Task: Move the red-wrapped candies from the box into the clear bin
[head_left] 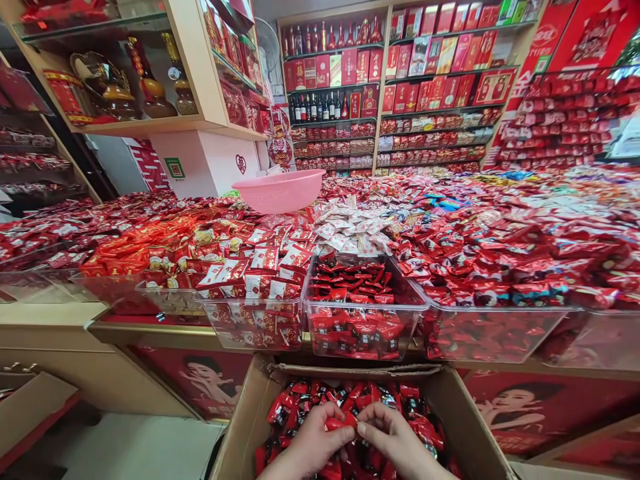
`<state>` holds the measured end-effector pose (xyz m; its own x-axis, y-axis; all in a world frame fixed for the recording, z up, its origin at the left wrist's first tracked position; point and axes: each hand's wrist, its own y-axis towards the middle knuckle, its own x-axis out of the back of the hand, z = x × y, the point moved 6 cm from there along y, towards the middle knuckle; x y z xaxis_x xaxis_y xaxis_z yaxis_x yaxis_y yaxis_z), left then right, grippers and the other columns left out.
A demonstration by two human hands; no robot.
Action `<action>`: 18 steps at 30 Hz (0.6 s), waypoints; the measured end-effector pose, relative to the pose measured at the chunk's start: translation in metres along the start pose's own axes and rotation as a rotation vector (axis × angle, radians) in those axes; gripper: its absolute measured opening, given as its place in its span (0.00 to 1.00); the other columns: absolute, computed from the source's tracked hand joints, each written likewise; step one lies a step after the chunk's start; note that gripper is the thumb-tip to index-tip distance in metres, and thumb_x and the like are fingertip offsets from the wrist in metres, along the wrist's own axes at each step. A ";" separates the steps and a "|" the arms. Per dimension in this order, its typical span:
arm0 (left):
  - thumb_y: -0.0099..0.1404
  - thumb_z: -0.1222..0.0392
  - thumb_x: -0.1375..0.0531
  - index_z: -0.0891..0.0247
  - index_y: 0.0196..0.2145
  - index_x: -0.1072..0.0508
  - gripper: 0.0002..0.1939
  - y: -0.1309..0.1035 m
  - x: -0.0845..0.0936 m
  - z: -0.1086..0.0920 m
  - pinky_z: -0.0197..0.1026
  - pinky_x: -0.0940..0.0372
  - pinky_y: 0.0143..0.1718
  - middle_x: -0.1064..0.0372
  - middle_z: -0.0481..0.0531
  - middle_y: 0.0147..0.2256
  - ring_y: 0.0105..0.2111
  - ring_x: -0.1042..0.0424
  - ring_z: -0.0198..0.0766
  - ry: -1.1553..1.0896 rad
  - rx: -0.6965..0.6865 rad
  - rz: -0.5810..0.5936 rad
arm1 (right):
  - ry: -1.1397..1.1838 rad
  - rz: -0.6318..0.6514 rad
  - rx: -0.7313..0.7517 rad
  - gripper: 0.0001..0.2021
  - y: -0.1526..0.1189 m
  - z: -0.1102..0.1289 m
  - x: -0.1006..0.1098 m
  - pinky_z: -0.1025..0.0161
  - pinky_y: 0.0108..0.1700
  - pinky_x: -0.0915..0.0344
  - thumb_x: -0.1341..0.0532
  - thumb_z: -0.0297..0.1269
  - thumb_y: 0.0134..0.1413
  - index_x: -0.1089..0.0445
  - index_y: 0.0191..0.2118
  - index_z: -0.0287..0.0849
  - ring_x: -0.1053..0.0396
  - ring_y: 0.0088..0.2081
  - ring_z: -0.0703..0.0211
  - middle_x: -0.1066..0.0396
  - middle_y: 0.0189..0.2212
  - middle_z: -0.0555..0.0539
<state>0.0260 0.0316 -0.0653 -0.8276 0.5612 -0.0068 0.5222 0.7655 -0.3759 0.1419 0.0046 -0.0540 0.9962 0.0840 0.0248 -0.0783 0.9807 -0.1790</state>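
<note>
Both hands are over an open cardboard box (473, 407) full of small red and black wrapped candies (425, 433). My left hand (320, 437) pinches a red candy packet (341, 423) between thumb and fingers. Touching the right end of that packet, my right hand (387, 433) has its thumb and fingertips closed on it. The two hands nearly meet in the middle. Just beyond the box stands a clear plastic bin (320, 320) partly filled with similar red packets.
More clear bins of wrapped candy (500, 320) line the counter on both sides. A pink basket (280, 190) rests on the heap behind. Shelves (383, 87) with bottles and red boxes stand at the back. Another cardboard box (43, 407) is at lower left.
</note>
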 end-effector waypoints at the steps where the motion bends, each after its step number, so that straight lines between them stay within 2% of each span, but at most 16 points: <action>1: 0.47 0.53 0.41 0.62 0.26 0.43 0.15 0.001 0.001 0.001 0.30 0.47 0.16 0.40 0.39 0.17 0.13 0.41 0.26 0.003 0.002 -0.020 | 0.015 0.011 -0.020 0.13 0.001 -0.003 0.000 0.68 0.29 0.44 0.42 0.45 0.39 0.39 0.25 0.39 0.39 0.25 0.64 0.38 0.20 0.52; 5: 0.46 0.53 0.41 0.62 0.25 0.43 0.15 0.001 0.003 -0.002 0.29 0.48 0.15 0.41 0.39 0.17 0.13 0.42 0.25 0.005 -0.003 -0.042 | -0.078 0.020 0.000 0.13 0.003 -0.002 0.003 0.68 0.27 0.45 0.43 0.45 0.41 0.39 0.23 0.39 0.41 0.24 0.65 0.39 0.19 0.52; 10: 0.47 0.53 0.41 0.63 0.25 0.43 0.14 0.000 0.006 -0.012 0.29 0.47 0.14 0.40 0.40 0.17 0.13 0.41 0.25 -0.018 -0.080 -0.077 | 0.004 0.102 0.095 0.09 0.000 0.012 -0.003 0.68 0.31 0.44 0.43 0.39 0.42 0.40 0.28 0.39 0.40 0.28 0.65 0.38 0.24 0.51; 13: 0.49 0.53 0.42 0.63 0.25 0.41 0.13 -0.002 0.010 -0.022 0.28 0.47 0.13 0.41 0.39 0.15 0.11 0.44 0.24 0.011 -0.112 -0.136 | 0.035 0.082 0.074 0.07 0.001 0.009 -0.004 0.69 0.29 0.44 0.43 0.36 0.41 0.41 0.26 0.39 0.42 0.26 0.66 0.40 0.22 0.52; 16: 0.51 0.53 0.43 0.63 0.24 0.41 0.12 -0.016 0.019 -0.048 0.26 0.50 0.10 0.44 0.38 0.11 0.09 0.47 0.24 -0.074 -0.160 -0.197 | 0.049 0.077 0.036 0.07 0.003 -0.001 -0.003 0.69 0.29 0.45 0.42 0.34 0.38 0.42 0.26 0.39 0.42 0.25 0.67 0.41 0.21 0.53; 18: 0.51 0.54 0.43 0.61 0.30 0.38 0.11 -0.038 0.033 -0.083 0.25 0.55 0.08 0.46 0.37 0.11 0.08 0.52 0.22 -0.270 -0.309 -0.202 | 0.030 0.081 0.029 0.07 0.004 -0.006 -0.002 0.70 0.29 0.45 0.42 0.33 0.38 0.42 0.26 0.39 0.42 0.25 0.67 0.41 0.22 0.53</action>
<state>-0.0042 0.0469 0.0259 -0.9216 0.3208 -0.2186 0.3482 0.9321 -0.1002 0.1396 0.0069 -0.0603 0.9872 0.1587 -0.0177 -0.1596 0.9756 -0.1506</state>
